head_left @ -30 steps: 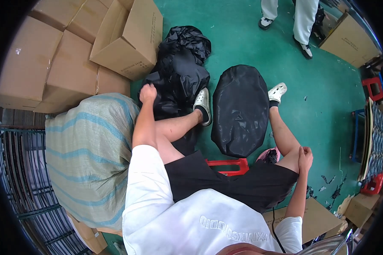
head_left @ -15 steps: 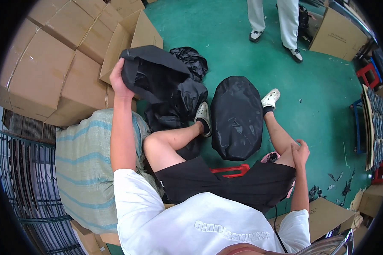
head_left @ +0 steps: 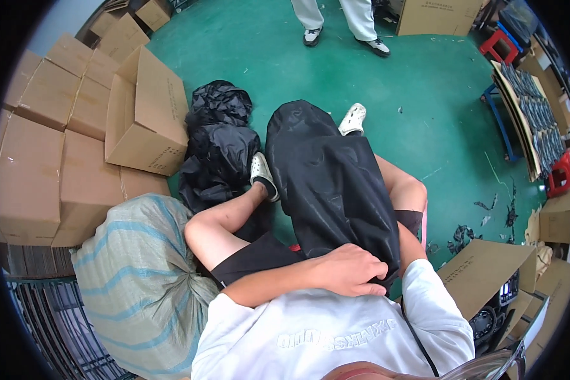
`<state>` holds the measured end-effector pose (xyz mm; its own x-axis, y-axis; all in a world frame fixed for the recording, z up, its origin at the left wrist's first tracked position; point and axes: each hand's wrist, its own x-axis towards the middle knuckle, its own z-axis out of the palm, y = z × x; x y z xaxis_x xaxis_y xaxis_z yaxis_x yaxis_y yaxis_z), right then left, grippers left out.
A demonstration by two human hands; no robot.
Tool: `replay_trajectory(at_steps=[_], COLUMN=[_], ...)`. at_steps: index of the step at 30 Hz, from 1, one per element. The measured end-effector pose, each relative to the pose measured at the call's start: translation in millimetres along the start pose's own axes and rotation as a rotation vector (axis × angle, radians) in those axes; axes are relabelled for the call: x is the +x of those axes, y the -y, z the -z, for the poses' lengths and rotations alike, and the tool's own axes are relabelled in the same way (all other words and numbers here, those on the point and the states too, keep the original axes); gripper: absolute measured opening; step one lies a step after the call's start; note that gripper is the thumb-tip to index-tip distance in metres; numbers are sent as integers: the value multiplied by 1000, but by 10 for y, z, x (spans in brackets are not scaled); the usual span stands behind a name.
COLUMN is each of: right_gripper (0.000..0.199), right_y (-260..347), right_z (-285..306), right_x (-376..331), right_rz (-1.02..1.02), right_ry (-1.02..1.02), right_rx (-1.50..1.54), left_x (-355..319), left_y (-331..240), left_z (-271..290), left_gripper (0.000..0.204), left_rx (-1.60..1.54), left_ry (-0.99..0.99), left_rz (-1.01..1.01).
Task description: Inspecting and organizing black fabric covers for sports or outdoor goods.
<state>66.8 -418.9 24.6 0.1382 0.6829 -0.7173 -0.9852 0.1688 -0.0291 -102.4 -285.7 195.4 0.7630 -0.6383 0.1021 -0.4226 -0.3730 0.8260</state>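
Observation:
My left hand reaches across my lap, its fingers curled around the near end of a glossy black sheet. The sheet stretches from there over my lap and onto a rounded black bundle on the floor between my feet. Only the far and left parts of that bundle show. My right forearm goes in behind the sheet's right edge, and the right hand is hidden there. A crumpled heap of black sheeting lies beside my left foot.
Cartons are stacked at left, with an open carton beside the heap. A striped woven sack bulges by my left leg. Another person's shoes stand far ahead. At right are a loaded blue trolley and an open box.
My left hand has brought the black sheet from the heap at left over the bundle and my lap. My right hand has left my knee and gone behind the sheet. The view has shifted right.

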Motion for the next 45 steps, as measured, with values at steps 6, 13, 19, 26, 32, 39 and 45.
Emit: replay_trajectory(at_steps=[6, 13, 19, 26, 32, 39, 45], right_gripper=[63, 56, 51, 44, 60, 97, 68], right_y=[269, 300, 253, 676, 89, 210, 506], right_z=[-562, -230, 74, 796, -890, -834, -579], right_x=[757, 990, 1243, 1095, -173, -194, -106], right_rz=[181, 343, 464, 626, 242, 486, 417], right_ry=[25, 117, 177, 242, 597, 487, 755], right_rx=[-159, -400, -598, -819, 70, -527, -515], left_x=[-468, -1036, -867, -1064, -1299, -1428, -1472], left_y=[563, 2050, 1870, 1807, 1248, 1151, 925], left_z=[248, 422, 314, 732, 1183, 1422, 1700], left_gripper=[14, 57, 69, 62, 61, 61, 60], left_rx=[174, -1133, -1598, -1464, -1265, -970, -695], left_ry=[-1070, -1133, -702, -941, -1069, -1031, -950], left_rz=[-52, 601, 251, -125, -67, 109, 273])
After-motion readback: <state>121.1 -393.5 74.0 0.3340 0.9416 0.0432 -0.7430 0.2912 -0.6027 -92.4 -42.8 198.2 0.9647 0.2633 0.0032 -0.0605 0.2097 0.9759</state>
